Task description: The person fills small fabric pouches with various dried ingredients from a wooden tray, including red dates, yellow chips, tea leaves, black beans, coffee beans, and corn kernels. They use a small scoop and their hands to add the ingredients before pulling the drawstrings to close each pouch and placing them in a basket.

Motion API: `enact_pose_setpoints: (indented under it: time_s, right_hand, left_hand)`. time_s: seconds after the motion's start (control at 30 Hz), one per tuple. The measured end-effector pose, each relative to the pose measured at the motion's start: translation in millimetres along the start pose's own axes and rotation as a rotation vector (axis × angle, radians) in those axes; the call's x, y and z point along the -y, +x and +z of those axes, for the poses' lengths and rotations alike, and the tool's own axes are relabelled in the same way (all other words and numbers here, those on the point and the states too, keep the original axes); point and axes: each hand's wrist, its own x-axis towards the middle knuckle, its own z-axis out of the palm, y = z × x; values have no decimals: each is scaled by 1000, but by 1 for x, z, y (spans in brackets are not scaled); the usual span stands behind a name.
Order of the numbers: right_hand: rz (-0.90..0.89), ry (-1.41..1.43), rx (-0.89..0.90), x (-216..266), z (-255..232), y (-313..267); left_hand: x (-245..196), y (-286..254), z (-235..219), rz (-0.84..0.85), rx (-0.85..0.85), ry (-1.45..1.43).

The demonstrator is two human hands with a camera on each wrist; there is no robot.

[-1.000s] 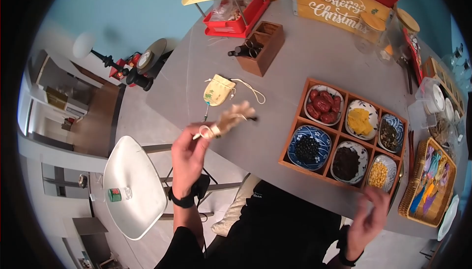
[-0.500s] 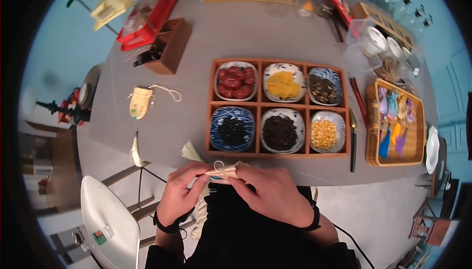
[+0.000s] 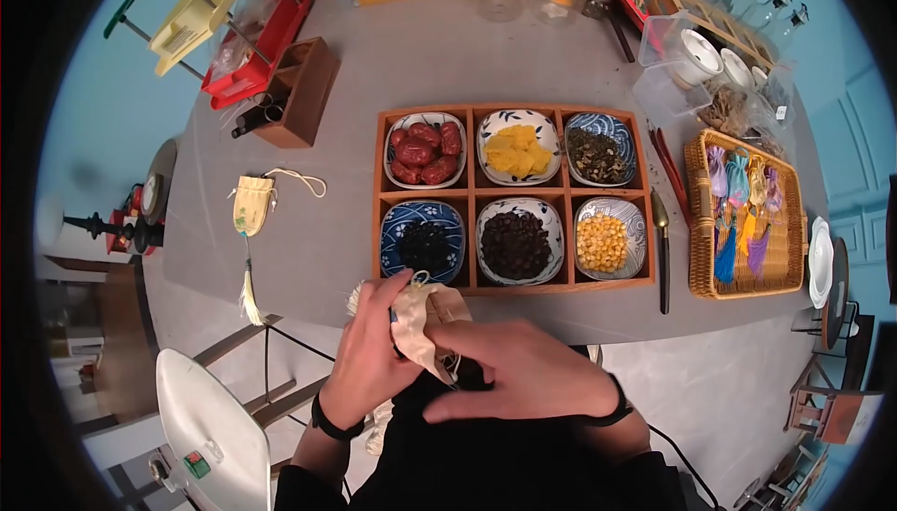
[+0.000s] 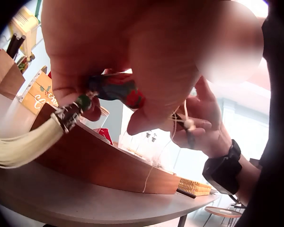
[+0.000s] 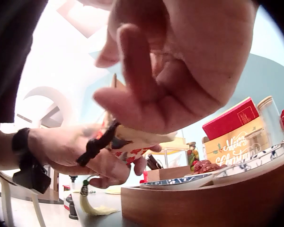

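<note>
My left hand (image 3: pixel 372 361) grips a small cream drawstring pouch (image 3: pixel 411 329) in front of the compartment tray's near edge. A pale tassel (image 4: pixel 33 144) hangs from the pouch in the left wrist view, where red and dark-blue patterning shows between the fingers. The pouch's mouth faces my right hand (image 3: pixel 533 371), whose fingers reach to the opening while the thumb stands apart below. Part of those fingers is hidden by the cloth. A thin beaded cord (image 4: pixel 189 124) dangles between the two hands.
The wooden six-compartment tray (image 3: pixel 472 191) holds bowls of red dates (image 3: pixel 422 151), yellow pieces, dried leaves, dark bits and yellow kernels. Right of it lie a spoon (image 3: pixel 662 249) and a wicker basket (image 3: pixel 747 290) with small tasselled pouches. Another cream pouch (image 3: pixel 252 205) lies left.
The left hand has brought the pouch from the left to the tray's front, and the right hand has joined it. Half a second ago both hands pinched the pouch's gathered top; its mouth is now spread.
</note>
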Motion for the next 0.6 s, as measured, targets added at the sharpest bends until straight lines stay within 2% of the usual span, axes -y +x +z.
enact_pose_setpoints:
  time_s: [0.03, 0.07, 0.1, 0.17, 0.23, 0.3, 0.37, 0.43, 0.47, 0.53, 0.6]
  right_hand:
    - [-80, -34, 131, 0, -7, 0]
    - [-85, -104, 234, 4, -13, 1]
    - [-90, -96, 244, 2, -12, -2]
    - [-137, -396, 176, -4, -8, -3]
    - [-122, -434, 197, -3, -6, -1]
    - [-166, -600, 205, -8, -4, 0]
    - [-204, -620, 215, -9, -3, -1]
    - [-246, -640, 224, -5, -4, 3]
    - [-203, -664, 245, 4, -7, 5]
    - [-156, -686, 270, 21, -15, 7]
    - [-234, -481, 88, 32, -29, 8]
  left_hand:
    - [3, 0, -1, 0, 46, -90]
    - [3, 1, -1, -4, 66, -199]
    - [0, 3, -4, -16, 63, -193]
    - [-9, 10, -14, -139, 288, -333]
    - [-6, 14, -13, -151, 322, -335]
    - [-4, 18, -14, -130, 344, -302]
    - [3, 21, -16, -136, 314, -331]
    - [10, 25, -20, -22, 384, -300]
    - [14, 27, -21, -24, 383, -300]
    - [20, 28, -23, 10, 492, -332]
    - [26, 26, -25, -51, 502, -423]
